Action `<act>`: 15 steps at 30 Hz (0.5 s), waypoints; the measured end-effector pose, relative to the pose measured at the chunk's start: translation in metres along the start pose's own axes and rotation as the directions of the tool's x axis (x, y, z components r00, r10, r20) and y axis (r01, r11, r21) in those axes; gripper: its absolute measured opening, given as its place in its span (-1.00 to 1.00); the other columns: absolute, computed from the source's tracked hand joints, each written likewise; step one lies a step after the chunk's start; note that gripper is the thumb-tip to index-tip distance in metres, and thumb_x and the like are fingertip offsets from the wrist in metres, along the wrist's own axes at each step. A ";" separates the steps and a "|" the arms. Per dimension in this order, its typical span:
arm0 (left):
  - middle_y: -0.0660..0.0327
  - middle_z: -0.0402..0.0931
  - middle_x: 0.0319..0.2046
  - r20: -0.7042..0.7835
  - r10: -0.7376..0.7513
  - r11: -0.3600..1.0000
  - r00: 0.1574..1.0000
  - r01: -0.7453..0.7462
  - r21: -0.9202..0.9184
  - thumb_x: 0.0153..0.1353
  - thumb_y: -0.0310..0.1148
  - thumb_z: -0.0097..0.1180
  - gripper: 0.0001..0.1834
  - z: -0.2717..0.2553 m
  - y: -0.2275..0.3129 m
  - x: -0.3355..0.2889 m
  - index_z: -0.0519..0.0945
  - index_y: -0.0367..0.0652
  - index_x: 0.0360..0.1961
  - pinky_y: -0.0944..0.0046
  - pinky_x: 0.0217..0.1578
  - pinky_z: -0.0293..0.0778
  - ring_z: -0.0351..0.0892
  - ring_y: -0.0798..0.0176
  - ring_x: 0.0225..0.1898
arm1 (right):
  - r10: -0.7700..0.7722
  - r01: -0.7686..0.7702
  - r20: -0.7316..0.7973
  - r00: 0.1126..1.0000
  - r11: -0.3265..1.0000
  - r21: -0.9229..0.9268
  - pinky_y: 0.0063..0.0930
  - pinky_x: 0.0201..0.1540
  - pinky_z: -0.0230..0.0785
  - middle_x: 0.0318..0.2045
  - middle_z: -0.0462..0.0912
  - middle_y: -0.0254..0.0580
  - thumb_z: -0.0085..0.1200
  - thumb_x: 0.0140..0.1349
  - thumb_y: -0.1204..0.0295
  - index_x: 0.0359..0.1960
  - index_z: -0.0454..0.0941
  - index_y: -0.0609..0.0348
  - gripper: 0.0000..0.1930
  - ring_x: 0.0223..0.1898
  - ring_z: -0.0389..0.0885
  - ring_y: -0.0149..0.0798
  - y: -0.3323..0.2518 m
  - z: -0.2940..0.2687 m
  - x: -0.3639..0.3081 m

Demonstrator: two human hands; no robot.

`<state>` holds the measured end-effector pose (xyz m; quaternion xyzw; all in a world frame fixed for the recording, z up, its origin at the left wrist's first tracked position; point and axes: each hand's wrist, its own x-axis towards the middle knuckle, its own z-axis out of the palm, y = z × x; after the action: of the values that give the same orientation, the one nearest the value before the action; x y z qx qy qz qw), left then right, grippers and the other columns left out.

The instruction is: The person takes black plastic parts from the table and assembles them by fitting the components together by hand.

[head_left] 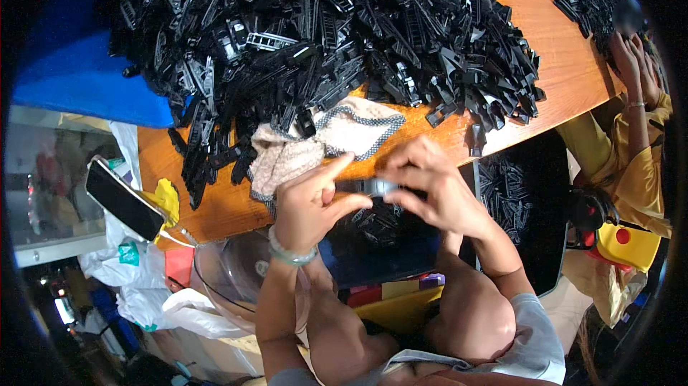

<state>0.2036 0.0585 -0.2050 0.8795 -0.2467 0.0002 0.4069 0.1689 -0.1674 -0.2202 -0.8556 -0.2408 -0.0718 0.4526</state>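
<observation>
The right grip (443, 189) pinches a blurred grey piece (378, 187); the left grip (304, 205), thumb and forefinger parted, is just beside it. Beyond the 2 grips lies 1 crumpled, dark-edged cloth (362, 126).

Bare left hand (304, 205): thumb and index apart. Bare right hand (443, 192): fingers bent, blurred. Right forearm (496, 251) slants inward.

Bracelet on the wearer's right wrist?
No, the pale bracelet is on the wrist of the left hand.
</observation>
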 end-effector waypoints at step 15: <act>0.30 0.43 -0.59 -0.089 -0.025 0.879 0.996 -0.020 -0.475 0.19 -0.15 0.27 -0.54 0.000 -0.029 -0.011 0.63 -0.33 -0.04 0.49 -0.52 0.23 0.33 0.48 -0.58 | -0.083 0.631 -0.726 0.683 0.568 0.528 -0.28 0.41 -0.02 0.48 -0.56 -0.15 -0.07 0.36 0.09 0.47 -0.48 -0.08 -0.11 0.48 -0.22 -0.30 -0.103 -0.056 -0.033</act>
<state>0.2061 0.0793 -0.2277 0.7520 -0.2191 -0.0203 0.6213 0.0962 -0.1757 -0.1229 -0.4397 -0.2623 -0.3440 0.7871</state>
